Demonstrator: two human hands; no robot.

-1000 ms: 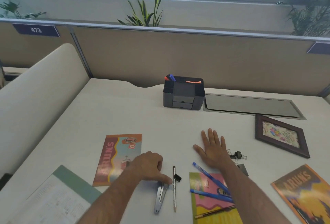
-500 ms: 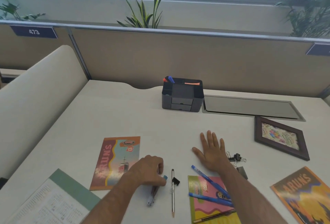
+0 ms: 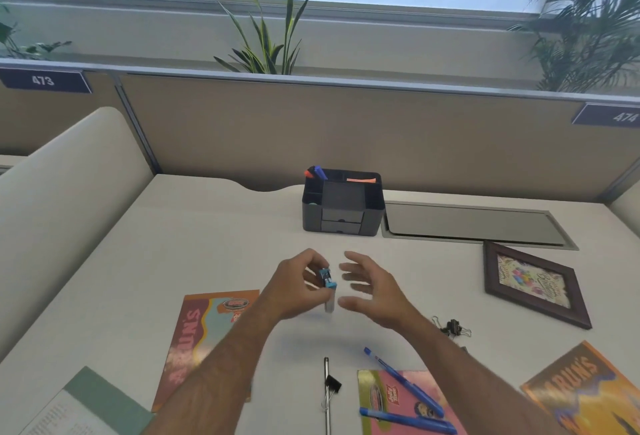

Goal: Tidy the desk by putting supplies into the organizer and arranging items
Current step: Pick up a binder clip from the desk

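Left hand (image 3: 294, 287) pinches the small blue-and-silver stapler (image 3: 328, 287) above the pale desk (image 3: 207, 244); right hand (image 3: 375, 287) hovers just beside, fingers spread loose.

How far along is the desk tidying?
Early on. The organizer already holds a few markers. The left hand holds a small stapler lifted off the desk, the right hand open beside it. Pens, binder clips and booklets remain out.

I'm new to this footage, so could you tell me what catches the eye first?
Mid-frame, the left hand holds a small stapler above the desk, with the right hand open beside it. Behind them stands a dark organizer; blue pens lie on a pink booklet near the front edge.
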